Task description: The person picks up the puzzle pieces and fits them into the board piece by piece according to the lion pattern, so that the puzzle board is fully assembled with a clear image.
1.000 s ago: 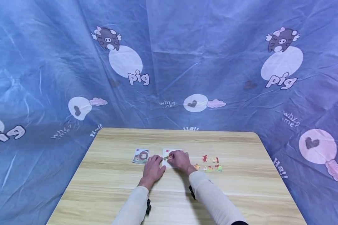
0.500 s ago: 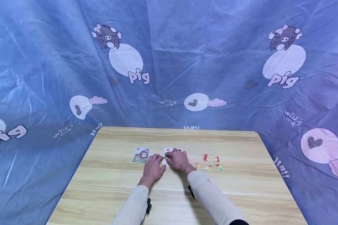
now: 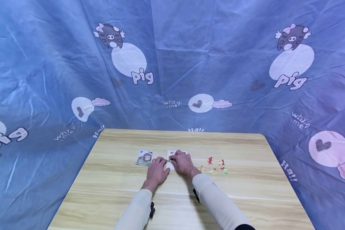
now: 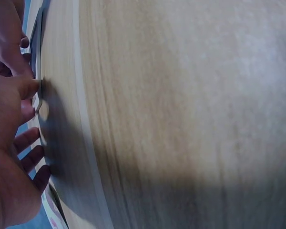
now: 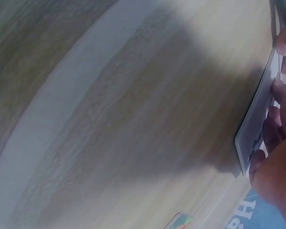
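Observation:
A small white puzzle board (image 3: 171,166) lies flat between my hands, with a pink mark in its upper left corner. My right hand (image 3: 182,163) bends over it and pinches a small puzzle piece at the board's left part; the fingers mostly hide the piece. At the board's left edge rests my left hand (image 3: 156,171), its fingers loosely spread. The left wrist view shows the left thumb (image 4: 27,88) at the board's near edge and the other fingertips down on the table. In the right wrist view, the right fingers reach over the board's rim (image 5: 251,121).
A picture card with a lion (image 3: 144,158) lies left of the board. Several loose colourful puzzle pieces (image 3: 220,162) are spread on the wooden table (image 3: 218,204) to the right. Blue printed cloth (image 3: 178,70) hangs behind and at both sides.
My right fingers have shifted slightly left and up on the board, then stayed near its left part with the piece. The left hand has kept its place.

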### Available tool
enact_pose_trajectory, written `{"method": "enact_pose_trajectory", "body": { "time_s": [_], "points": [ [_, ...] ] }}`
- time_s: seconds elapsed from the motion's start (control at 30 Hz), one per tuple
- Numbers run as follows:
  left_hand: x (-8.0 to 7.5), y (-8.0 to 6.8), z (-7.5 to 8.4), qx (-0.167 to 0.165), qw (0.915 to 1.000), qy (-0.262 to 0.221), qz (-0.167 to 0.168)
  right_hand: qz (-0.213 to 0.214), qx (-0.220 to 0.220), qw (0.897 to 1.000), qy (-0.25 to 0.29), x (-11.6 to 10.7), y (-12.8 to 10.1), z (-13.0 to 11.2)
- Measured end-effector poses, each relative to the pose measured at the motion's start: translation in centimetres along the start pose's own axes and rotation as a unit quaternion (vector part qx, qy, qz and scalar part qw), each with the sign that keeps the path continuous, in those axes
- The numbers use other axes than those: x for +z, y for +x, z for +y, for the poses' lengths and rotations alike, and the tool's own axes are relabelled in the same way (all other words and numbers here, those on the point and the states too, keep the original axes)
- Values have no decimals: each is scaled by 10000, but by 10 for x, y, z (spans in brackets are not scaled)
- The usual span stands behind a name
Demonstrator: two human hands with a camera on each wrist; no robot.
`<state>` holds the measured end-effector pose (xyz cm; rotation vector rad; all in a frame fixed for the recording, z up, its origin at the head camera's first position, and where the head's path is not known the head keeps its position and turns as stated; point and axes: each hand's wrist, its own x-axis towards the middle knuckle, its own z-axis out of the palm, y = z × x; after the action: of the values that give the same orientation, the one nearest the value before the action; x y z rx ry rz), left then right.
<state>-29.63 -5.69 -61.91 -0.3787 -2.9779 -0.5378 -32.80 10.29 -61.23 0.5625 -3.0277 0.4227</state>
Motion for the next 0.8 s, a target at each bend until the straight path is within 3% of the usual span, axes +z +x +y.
{"method": "enact_pose_trajectory", "body": {
  "time_s": [0.2,0.3,0.43,0.57,0.8],
  "points": [
    [0,-1,2,-34,10000,-29,-67,27,-196,9994,-270,-1,-2,0],
    [-2,-1,3,-58,9999,-63,-81,21,-185,9997,-157,-1,-2,0],
    [-3,-1,3,-59,9999,-104,-117,21,111,9992,384,-2,-3,5],
    [-3,-2,3,-42,9999,-119,-112,278,411,9955,811,-4,-6,16],
    [-1,0,2,-94,9998,-141,-100,626,628,9940,642,-12,-11,45]
  ]
}}
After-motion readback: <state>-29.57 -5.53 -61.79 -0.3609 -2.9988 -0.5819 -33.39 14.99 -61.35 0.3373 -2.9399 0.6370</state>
